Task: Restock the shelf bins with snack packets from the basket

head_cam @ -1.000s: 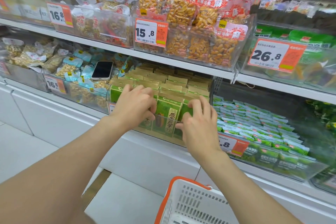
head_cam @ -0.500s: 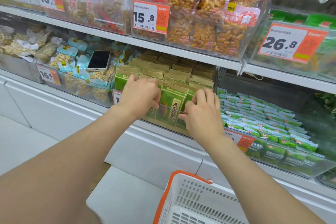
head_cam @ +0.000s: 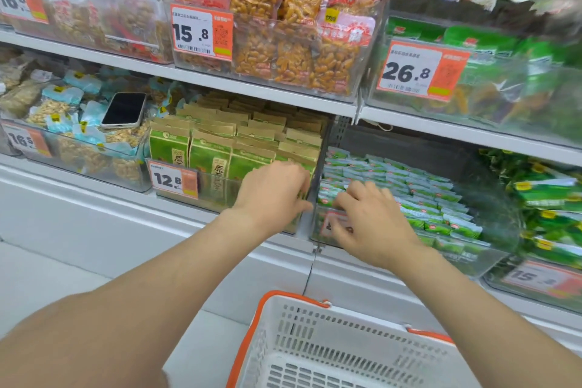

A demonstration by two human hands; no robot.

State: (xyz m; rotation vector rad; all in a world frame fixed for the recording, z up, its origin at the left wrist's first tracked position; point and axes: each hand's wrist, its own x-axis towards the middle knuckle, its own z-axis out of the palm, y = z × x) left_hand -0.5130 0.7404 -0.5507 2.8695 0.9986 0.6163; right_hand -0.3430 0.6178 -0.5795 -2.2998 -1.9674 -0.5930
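Note:
Green-and-kraft snack packets (head_cam: pixel 220 154) stand in rows in a clear bin (head_cam: pixel 201 195) tagged 12.8 on the lower shelf. My left hand (head_cam: pixel 273 190) is at the bin's right front corner, fingers curled over the rightmost front packet. Right of it, a clear bin (head_cam: pixel 466 257) holds several small green packets (head_cam: pixel 419 195). My right hand (head_cam: pixel 368 225) lies over this bin's front edge with fingers spread, touching the front packets and hiding most of its price tag. The white basket (head_cam: pixel 271 327) with an orange rim sits below my arms; the part in view shows no packets.
A phone (head_cam: pixel 124 110) lies on the blue-labelled packets in the bin to the left. The upper shelf carries bins of orange nut packets (head_cam: pixel 283 50) tagged 15.8 and green packs (head_cam: pixel 504 72) tagged 26.8. More green bags (head_cam: pixel 548 208) sit at the far right.
Both hands have moved right along the shelf. My right hand left the green-and-kraft packets for the small green packet bin; my left hand slid to the bin's right corner. The view shifted right.

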